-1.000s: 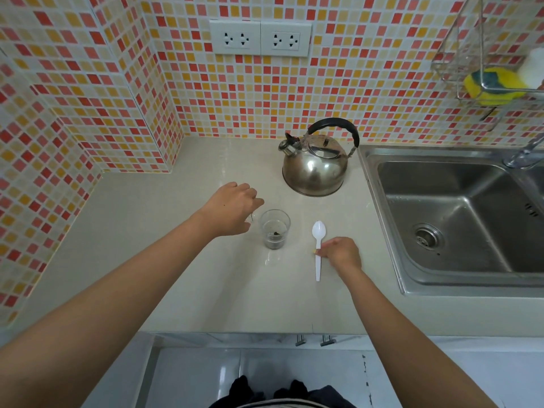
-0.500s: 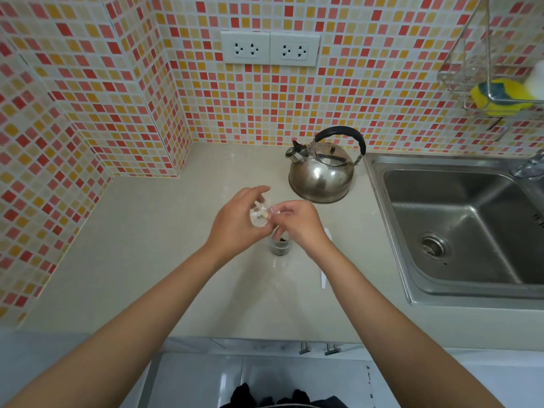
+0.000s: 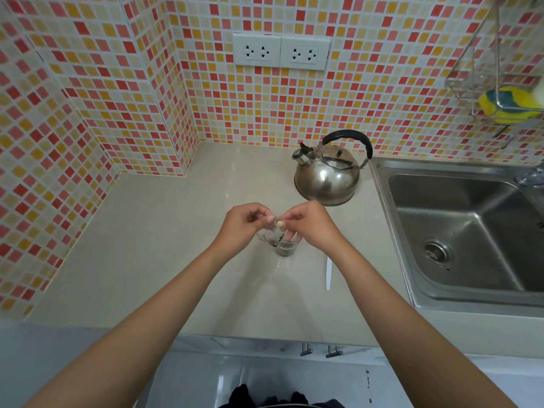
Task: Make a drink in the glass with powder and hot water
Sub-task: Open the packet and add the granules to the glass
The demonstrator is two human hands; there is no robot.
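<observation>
A small clear glass (image 3: 285, 249) with dark powder at its bottom stands on the beige counter (image 3: 164, 231), mostly hidden under my hands. My left hand (image 3: 241, 228) and my right hand (image 3: 306, 225) meet just above it. Both pinch a small clear plastic bag (image 3: 270, 237) with dark grains inside, tilted down toward the glass. A white plastic spoon (image 3: 328, 272) lies on the counter right of the glass; only its handle shows. The steel kettle (image 3: 326, 175) with a black handle stands behind, near the sink.
A steel sink (image 3: 471, 231) fills the right side, its tap (image 3: 530, 175) at the far right edge. A wire rack with a yellow sponge (image 3: 506, 104) hangs on the tiled wall above it. Two wall sockets (image 3: 281, 53) sit above the counter.
My right hand left the spoon and joined my left hand above the glass. Both hands now hold the small bag, which has tipped down toward the glass.
</observation>
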